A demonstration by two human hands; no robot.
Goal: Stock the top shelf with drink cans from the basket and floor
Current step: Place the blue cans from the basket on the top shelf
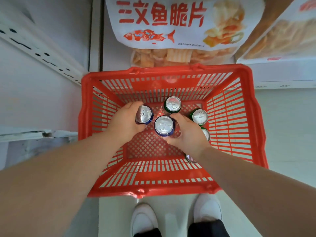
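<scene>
Head view: inside the red basket [171, 74], the left grip [127, 121] is clamped round 1 upright blue can [143, 114], and the right grip [187, 133] round a second blue can [164, 126]. 2 green cans [172, 104] stand just beyond the right grip. The cans are probably full, so heavy, stiff and slick; hold them round the sides. The snack bag [171, 23] beyond reads 三文鱼脆片.

Drink cans upright in a red basket [171, 192].
The left blue can [143, 114] sits gripped in the left hand [125, 120], the centre blue can [164, 126] in the right hand [186, 134]; two green cans [172, 104] stand beyond them.
</scene>
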